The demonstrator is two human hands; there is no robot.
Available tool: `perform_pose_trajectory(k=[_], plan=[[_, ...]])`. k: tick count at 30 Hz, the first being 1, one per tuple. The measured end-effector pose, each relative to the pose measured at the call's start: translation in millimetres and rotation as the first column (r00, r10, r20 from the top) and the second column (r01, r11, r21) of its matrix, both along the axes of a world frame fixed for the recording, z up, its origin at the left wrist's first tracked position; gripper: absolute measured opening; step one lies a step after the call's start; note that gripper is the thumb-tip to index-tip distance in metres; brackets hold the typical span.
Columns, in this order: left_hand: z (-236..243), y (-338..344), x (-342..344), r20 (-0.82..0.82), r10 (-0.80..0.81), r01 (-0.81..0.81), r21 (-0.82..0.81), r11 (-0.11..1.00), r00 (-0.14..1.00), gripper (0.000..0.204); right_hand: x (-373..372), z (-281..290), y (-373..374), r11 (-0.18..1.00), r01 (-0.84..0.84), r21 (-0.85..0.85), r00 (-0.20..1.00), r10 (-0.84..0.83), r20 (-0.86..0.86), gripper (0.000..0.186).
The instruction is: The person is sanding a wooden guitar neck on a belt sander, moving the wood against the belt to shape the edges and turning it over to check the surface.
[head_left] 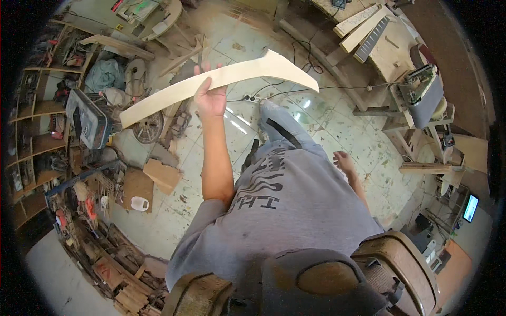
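A pale wooden guitar neck blank [174, 95] with an angled headstock end is held up in front of me. My left hand [211, 100] is closed around its middle, thumb on the near face and fingertips showing past the far edge. The headstock end points to the right, and the other end reaches left, near a grey-blue bench machine. Down at my right side hangs my right hand [343, 161], with nothing in it and its fingers loosely bent and apart.
A workbench [392, 60] at the upper right carries long boards and a dark slotted fretboard [371, 39]. Below it stands a belt sander [426, 97]. Black cables [337, 87] cross the tiled floor. Crowded shelves [37, 131] and wood scraps line the left, with a cardboard box [162, 176] nearby.
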State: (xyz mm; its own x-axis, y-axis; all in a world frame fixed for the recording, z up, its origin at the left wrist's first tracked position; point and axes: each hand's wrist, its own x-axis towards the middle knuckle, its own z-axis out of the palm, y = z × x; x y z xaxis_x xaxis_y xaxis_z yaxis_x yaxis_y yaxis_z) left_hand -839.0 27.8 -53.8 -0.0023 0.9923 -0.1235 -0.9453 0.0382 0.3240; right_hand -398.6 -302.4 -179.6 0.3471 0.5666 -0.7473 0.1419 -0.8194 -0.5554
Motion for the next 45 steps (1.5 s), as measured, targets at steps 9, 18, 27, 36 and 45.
perform_pose_trajectory(k=[9, 18, 27, 36, 45], plan=[[15.1, 31.1, 37.1, -0.072, -0.157, 0.145, -0.146, 0.979, 0.985, 0.043, -62.8, 141.9, 121.7, 0.872, 0.296, 0.39, 0.902, -0.12, -0.415, 0.052], [88.2, 113.0, 128.5, -0.544, -0.128, 0.072, -0.123, 0.99, 0.829, 0.047, -178.9, 278.4, 211.0, 0.733, 0.533, 0.423, 0.592, 0.035, -0.805, 0.071], [204.0, 153.5, 205.2, -0.576, -0.341, 0.369, -0.073, 0.927, 0.742, 0.056, -162.6, 362.1, 199.8, 0.637, 0.464, 0.615, 0.541, 0.347, -0.767, 0.07], [274.9, 89.3, 316.8, -0.697, -0.341, 0.544, 0.084, 0.835, 0.631, 0.04, -99.1, 393.5, 151.4, 0.531, 0.371, 0.762, 0.694, 0.386, -0.607, 0.084], [299.1, 42.3, 385.9, -0.695, -0.522, 0.774, 0.078, 0.629, 0.495, 0.062, -41.4, 416.0, 105.5, 0.432, 0.355, 0.829, 0.784, 0.345, -0.515, 0.079]])
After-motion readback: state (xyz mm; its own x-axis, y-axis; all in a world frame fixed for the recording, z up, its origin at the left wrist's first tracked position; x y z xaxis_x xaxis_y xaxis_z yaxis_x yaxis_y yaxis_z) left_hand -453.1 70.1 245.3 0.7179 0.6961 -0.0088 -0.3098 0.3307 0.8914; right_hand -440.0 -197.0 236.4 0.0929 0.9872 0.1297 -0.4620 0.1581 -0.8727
